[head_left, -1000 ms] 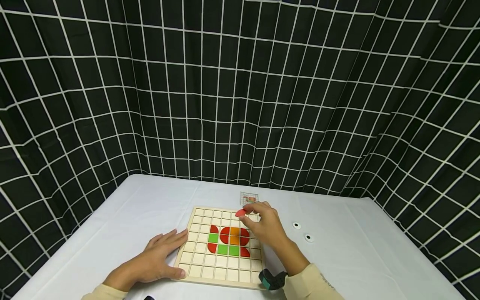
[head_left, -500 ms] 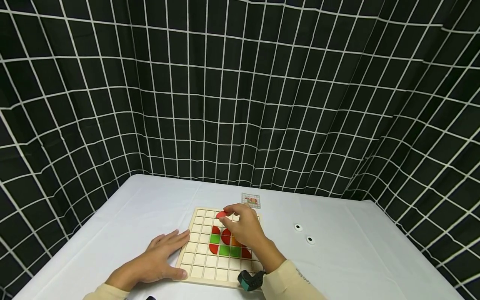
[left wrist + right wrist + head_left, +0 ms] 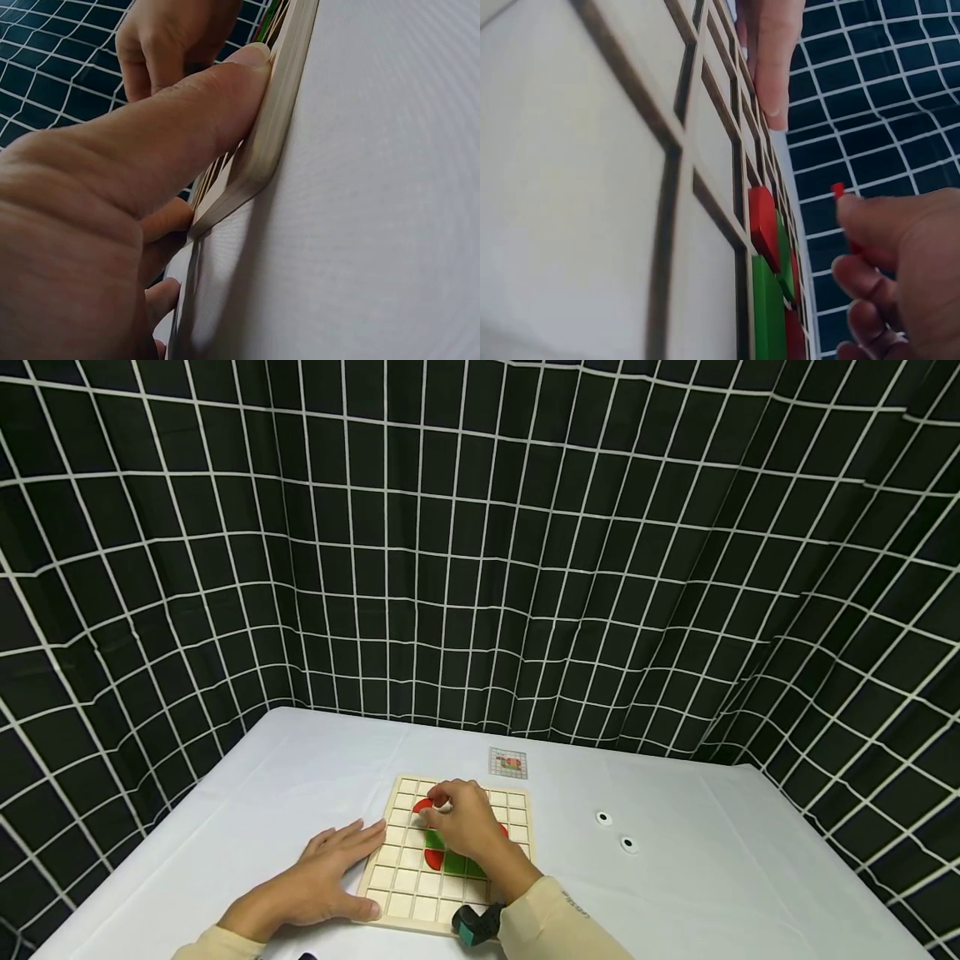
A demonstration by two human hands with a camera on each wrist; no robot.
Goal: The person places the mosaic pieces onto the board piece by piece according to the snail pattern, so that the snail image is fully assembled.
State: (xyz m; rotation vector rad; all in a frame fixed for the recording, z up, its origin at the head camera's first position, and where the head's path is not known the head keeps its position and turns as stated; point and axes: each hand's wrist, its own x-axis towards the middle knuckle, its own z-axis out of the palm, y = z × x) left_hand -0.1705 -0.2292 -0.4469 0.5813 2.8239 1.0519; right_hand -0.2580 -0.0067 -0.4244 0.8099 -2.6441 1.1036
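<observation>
A wooden grid board [image 3: 405,881] lies on the white table. My right hand [image 3: 467,818] pinches a red quarter-round tile [image 3: 422,807] between thumb and fingertips, above the board's upper left part. In the right wrist view, only a small bit of that tile [image 3: 838,189] shows past the fingers, apart from the board. Green tiles [image 3: 435,839] and a red tile [image 3: 433,859] sit in the grid; my right hand and forearm hide others. My left hand [image 3: 326,877] rests at the board's left edge, fingers extended. Its thumb [image 3: 225,82] presses on the rim.
A small pattern card [image 3: 508,763] lies behind the board. Two white round pieces with black centres, one nearer [image 3: 628,844] and one farther [image 3: 603,818], lie to the right. Black curtains with a white grid [image 3: 480,568] surround the table.
My right hand has carried the red tile leftward across the board and somewhat lower, toward the placed tiles. The left hand has stayed at the board's edge.
</observation>
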